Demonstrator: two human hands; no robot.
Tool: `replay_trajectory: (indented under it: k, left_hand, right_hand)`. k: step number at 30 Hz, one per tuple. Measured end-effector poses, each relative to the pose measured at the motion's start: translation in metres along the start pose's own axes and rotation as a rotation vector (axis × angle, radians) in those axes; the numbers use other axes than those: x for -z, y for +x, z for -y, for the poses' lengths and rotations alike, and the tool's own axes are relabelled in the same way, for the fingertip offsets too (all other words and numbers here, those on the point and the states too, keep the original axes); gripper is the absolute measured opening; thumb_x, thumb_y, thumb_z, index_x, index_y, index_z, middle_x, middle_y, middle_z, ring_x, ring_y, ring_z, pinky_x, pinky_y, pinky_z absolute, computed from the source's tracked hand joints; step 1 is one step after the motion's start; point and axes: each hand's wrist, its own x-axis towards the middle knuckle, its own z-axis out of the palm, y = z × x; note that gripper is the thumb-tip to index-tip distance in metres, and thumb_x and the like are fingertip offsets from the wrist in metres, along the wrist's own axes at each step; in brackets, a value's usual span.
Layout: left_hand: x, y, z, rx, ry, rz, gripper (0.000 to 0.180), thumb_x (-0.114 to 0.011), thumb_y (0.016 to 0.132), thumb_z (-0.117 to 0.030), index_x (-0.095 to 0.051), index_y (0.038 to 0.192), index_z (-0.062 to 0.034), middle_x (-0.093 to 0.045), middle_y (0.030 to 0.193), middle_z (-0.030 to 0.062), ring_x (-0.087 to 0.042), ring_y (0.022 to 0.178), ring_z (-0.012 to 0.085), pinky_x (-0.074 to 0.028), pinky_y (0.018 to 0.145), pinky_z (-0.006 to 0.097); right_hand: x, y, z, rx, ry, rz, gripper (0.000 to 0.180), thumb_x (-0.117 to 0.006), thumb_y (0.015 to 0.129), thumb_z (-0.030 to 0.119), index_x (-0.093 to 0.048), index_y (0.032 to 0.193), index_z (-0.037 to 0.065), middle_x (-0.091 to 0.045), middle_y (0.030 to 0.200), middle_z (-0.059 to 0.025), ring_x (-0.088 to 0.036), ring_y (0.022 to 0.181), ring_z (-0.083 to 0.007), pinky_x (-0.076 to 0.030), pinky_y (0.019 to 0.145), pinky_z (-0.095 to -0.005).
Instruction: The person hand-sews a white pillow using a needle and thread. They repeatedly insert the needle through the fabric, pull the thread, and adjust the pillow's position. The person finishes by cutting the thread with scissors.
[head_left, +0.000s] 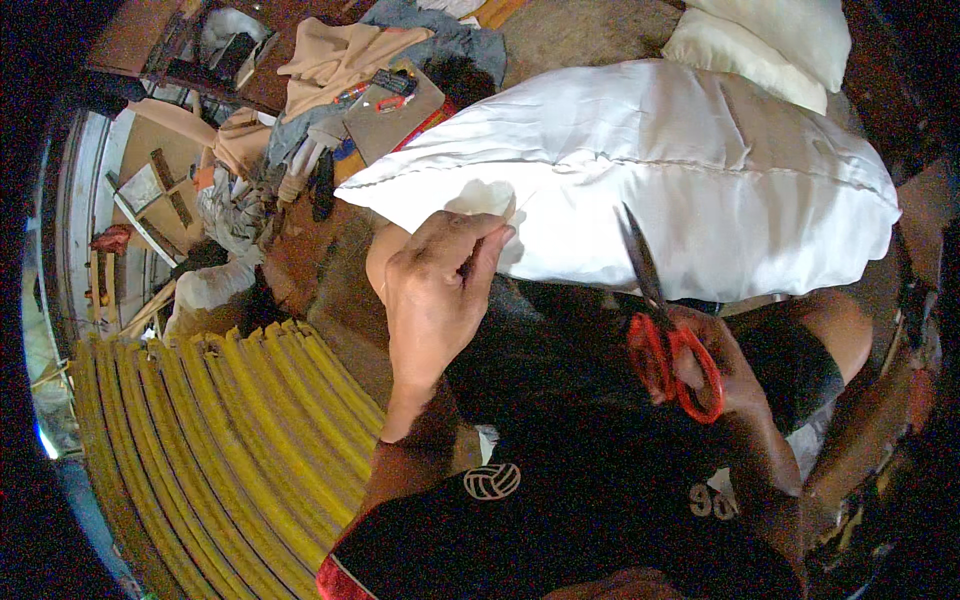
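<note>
A white, stuffed pillow with a seam running along its length lies across my lap. My left hand is raised at its left end, thumb and fingers pinched together, casting a shadow on the fabric. Whatever sits in that pinch is too fine to make out. My right hand grips a pair of scissors by the red handles, fingers through the loops. Their dark blades point up and slightly left in front of the pillow's near side, and they look nearly together.
Yellow ribbed material spreads at the lower left. Beyond the pillow's left end, a flat board carries small items, with beige cloth beside it. Cream pillows lie at the far right. A cluttered wooden frame stands at left.
</note>
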Motion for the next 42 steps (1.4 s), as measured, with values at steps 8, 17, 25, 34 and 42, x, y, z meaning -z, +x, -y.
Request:
replay_trajectory:
  k: [8,17,25,34,42]
  left_hand:
    - [-0.002,-0.009,-0.011,0.039,-0.049,-0.117,0.006,-0.074,0.084,-0.005,-0.073,0.089,-0.0038,-0.072,0.087,0.0103,-0.068,0.08,0.0241,-0.052,0.074,0.033]
    - [-0.006,-0.014,-0.007,0.014,-0.04,-0.111,0.005,-0.075,0.083,-0.008,-0.072,0.086,-0.0047,-0.073,0.087,0.0097,-0.065,0.08,0.0258,-0.049,0.076,0.035]
    - [-0.008,-0.014,0.002,-0.022,-0.03,-0.113,0.004,-0.075,0.082,-0.008,-0.072,0.084,-0.0053,-0.073,0.085,0.0083,-0.064,0.077,0.0258,-0.047,0.074,0.036]
    - [-0.012,-0.014,0.006,-0.026,-0.012,-0.131,0.006,-0.076,0.081,-0.008,-0.072,0.084,-0.0054,-0.072,0.083,0.0082,-0.062,0.075,0.0254,-0.047,0.072,0.037]
    - [-0.01,-0.015,0.005,-0.07,-0.06,-0.083,0.008,-0.071,0.086,-0.002,-0.071,0.094,-0.0006,-0.07,0.086,0.0147,-0.068,0.076,0.0264,-0.053,0.069,0.033]
  right_hand:
    - [-0.014,0.048,-0.009,-0.081,0.026,0.176,0.045,-0.062,0.096,0.048,-0.062,0.1,0.003,-0.058,0.071,-0.001,-0.059,0.057,-0.0115,-0.05,0.051,-0.0271]
    - [-0.004,0.064,-0.019,0.031,-0.014,0.079,0.043,-0.065,0.095,0.046,-0.063,0.111,0.006,-0.064,0.077,-0.0022,-0.059,0.056,-0.0088,-0.047,0.047,-0.0229]
    - [0.002,0.068,-0.018,0.089,-0.12,0.035,0.028,-0.073,0.092,0.031,-0.066,0.103,0.007,-0.068,0.094,-0.0017,-0.058,0.058,-0.0061,-0.043,0.045,-0.0206]
    - [0.003,0.071,-0.016,0.081,-0.067,0.026,0.024,-0.075,0.09,0.031,-0.066,0.097,0.01,-0.064,0.082,0.001,-0.054,0.056,-0.0047,-0.04,0.045,-0.0205]
    - [0.003,0.067,-0.005,0.105,-0.164,0.064,0.02,-0.075,0.09,0.023,-0.064,0.101,0.01,-0.064,0.089,-0.0002,-0.06,0.068,-0.0065,-0.046,0.053,-0.0214]
